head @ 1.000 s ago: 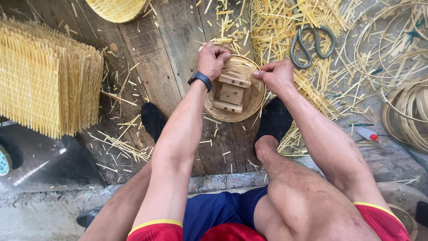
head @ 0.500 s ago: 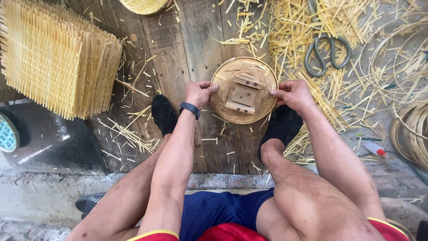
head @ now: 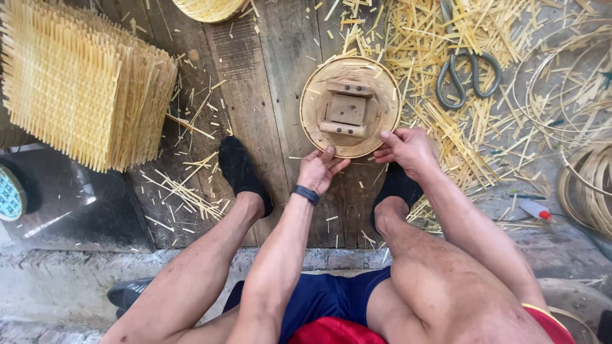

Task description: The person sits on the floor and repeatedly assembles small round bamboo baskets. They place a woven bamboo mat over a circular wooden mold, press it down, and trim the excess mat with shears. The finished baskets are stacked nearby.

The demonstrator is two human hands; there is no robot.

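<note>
we're thinking the round bamboo tray (head: pixel 350 106) on the plank floor (head: pixel 255 95) could slip or get its rim splintered, since only fingertips are pinching its near edge. left hand (head: pixel 320 169) and right hand (head: pixel 404 149) are both closing loosely on that rim, not clamping.

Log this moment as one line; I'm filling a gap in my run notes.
left hand: grips near rim of round bamboo tray | right hand: grips near rim | scissors: untouched on strips
</note>
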